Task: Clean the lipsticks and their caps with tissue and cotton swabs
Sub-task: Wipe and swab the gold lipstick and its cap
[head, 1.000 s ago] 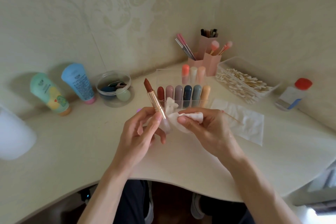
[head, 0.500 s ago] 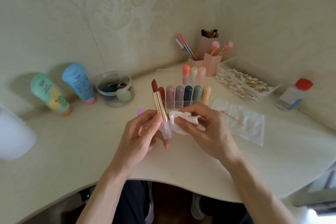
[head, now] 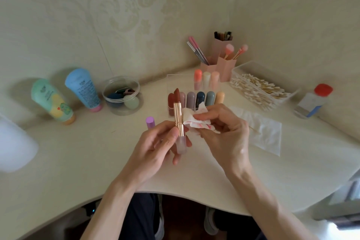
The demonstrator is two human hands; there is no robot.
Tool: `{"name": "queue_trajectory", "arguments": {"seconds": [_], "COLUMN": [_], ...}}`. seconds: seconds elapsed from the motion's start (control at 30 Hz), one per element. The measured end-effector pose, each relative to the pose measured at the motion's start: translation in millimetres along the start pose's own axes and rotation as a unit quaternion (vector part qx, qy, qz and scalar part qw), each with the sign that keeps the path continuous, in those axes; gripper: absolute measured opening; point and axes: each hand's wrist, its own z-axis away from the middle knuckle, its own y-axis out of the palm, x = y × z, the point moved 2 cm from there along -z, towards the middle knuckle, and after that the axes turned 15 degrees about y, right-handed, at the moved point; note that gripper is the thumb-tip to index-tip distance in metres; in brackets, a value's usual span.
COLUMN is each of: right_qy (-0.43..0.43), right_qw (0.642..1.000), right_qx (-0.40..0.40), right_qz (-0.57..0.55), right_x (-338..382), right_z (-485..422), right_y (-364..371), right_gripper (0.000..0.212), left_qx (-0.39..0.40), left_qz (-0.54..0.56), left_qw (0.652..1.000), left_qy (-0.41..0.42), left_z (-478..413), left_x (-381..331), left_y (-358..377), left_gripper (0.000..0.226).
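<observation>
Lipstick (head: 178, 117) upright now, stained tissue (head: 191, 120) against its side

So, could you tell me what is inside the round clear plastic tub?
The round clear plastic tub holds a dark blue rounded sponge, a pale green one and pinkish pieces; anything beneath is hidden.

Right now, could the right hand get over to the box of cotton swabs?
Probably yes: the swab box stands open on the same side as the right hand, with only a flat tissue sheet lying between. But that hand pinches a stained tissue wad, which it may need to drop first.
</observation>
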Motion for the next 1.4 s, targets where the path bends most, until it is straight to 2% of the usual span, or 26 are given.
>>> {"name": "queue_trajectory", "arguments": {"seconds": [0.13,0.23,0.3,0.4,0.47,0.53,0.67,0.73,0.93,1.23,1.33,1.4], "right_qy": [0.035,0.056,0.072,0.101,0.117,0.124,0.112,0.109,0.116,0.069,0.093,0.098], "right_qw": [0.999,0.994,0.992,0.986,0.981,0.981,0.984,0.981,0.982,0.984,0.987,0.99], "right_qx": [0.025,0.093,0.099,0.112,0.121,0.12,0.142,0.158,0.147,0.155,0.129,0.092], "right_qz": [-0.014,-0.006,-0.02,-0.076,-0.099,-0.088,-0.013,0.003,0.015,0.052,0.032,0.029], "right_x": [-0.4,5.5,7.4,7.8,5.6,2.3,-3.3,-5.0,-4.3,4.3,3.4,3.1], "right_z": [4.8,6.9,6.1,2.1,1.5,1.5,0.9,1.8,3.1,3.1,3.8,4.4], "right_y": [2.5,1.6,-0.1,1.6,3.2,1.8,3.3,5.3,7.3,3.3,6.9,9.0], "right_gripper": [0.024,0.006,0.023,0.018,0.026,0.033,0.018,0.017,0.019,0.016,0.014,0.01], "left_qx": [0.004,-0.006,-0.005,0.004,0.006,0.016,0.032,0.045,0.048,0.05,0.053,0.01], "left_qz": [-0.001,0.004,0.007,0.002,-0.002,-0.016,-0.055,-0.055,-0.068,-0.158,-0.142,-0.105], "left_qw": [1.0,1.0,1.0,1.0,1.0,1.0,0.998,0.997,0.996,0.984,0.987,0.994], "left_qy": [0.006,0.006,0.011,0.011,0.007,0.01,0.015,0.012,0.033,0.067,0.052,0.024], "left_z": [-1.1,-1.8,-1.8,-0.7,-0.2,-0.2,-1.3,-1.3,-0.9,5.1,3.8,1.0], "left_x": [0.5,1.7,1.1,1.0,1.7,2.0,3.9,3.3,8.7,18.8,19.4,16.6], "left_y": [0.2,-0.3,0.1,0.7,0.9,1.5,2.5,4.7,9.5,9.7,11.8,11.3], "left_gripper": [0.028,0.028,0.027,0.025,0.025,0.026,0.03,0.032,0.024,0.043,0.042,0.045]}}
